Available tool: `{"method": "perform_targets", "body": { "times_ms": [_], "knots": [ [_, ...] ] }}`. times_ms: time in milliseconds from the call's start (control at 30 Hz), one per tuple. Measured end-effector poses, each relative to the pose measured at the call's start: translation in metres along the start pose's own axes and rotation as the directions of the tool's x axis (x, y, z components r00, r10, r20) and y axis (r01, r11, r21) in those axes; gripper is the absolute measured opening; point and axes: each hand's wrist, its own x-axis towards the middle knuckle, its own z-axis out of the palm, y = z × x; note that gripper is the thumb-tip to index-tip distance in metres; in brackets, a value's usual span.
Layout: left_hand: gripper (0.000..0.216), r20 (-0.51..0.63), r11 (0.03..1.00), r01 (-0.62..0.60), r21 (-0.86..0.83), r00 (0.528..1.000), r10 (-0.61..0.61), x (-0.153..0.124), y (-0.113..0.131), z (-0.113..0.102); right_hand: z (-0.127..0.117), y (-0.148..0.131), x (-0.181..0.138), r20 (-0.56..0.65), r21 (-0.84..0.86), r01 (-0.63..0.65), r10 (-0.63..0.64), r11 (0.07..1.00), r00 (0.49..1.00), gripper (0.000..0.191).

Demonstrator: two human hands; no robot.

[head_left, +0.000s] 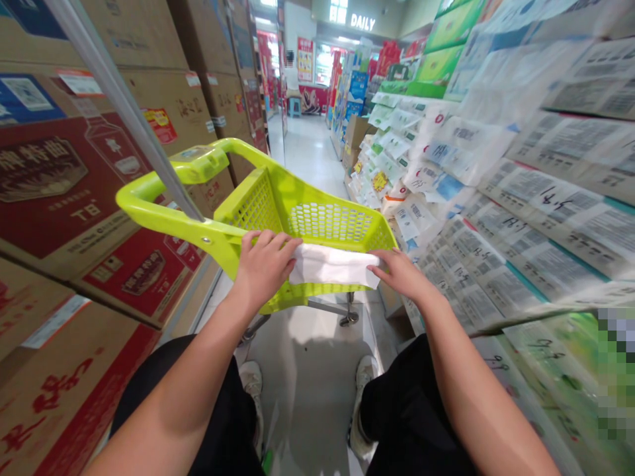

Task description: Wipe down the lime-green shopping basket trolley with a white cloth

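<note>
A lime-green shopping cart [337, 221] stands side-on in front of me, its handle at the left. Along its near side lies a white cloth [333, 266], stretched flat over the rim and hanging a little down the outer wall. My left hand [266, 261] is closed over the rim, thumb and fingers at the cloth's left end. At the other end, my right hand [397, 270] pinches the cloth's right corner by the rim. The part of the basket that I can see into holds nothing visible.
Stacked cartons [74, 178] rise close on the left. To the right, piled tissue packs [476, 244] line the aisle. A metal pole [133, 119] slants across the upper left. The pale aisle floor [312, 145] runs back towards a blue stool [294, 106] and a person.
</note>
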Motion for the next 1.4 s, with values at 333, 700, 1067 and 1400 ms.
{"method": "perform_targets", "body": {
  "times_ms": [333, 700, 1067, 1400],
  "knots": [
    [0.022, -0.317, 0.989, 0.135, -0.058, 0.937, -0.146, -0.001, -0.015, -0.019, -0.002, -0.038, 0.01, -0.238, -0.018, 0.089, -0.091, 0.996, 0.967, 0.061],
    [0.015, -0.265, 0.976, 0.217, -0.019, 0.94, -0.214, -0.005, -0.037, -0.018, 0.039, -0.132, 0.049, -0.272, 0.02, 0.127, -0.116, 0.992, 0.955, 0.053],
    [0.027, -0.243, 0.984, 0.176, -0.015, 0.954, -0.174, -0.004, -0.043, -0.014, 0.025, -0.058, 0.028, -0.178, -0.166, -0.142, 0.112, 0.976, 0.978, 0.045],
    [0.02, -0.292, 0.972, 0.234, -0.028, 0.928, -0.232, -0.001, -0.023, -0.004, 0.033, -0.06, 0.024, -0.282, -0.176, -0.205, 0.151, 0.963, 0.948, 0.049]
  ]
}}
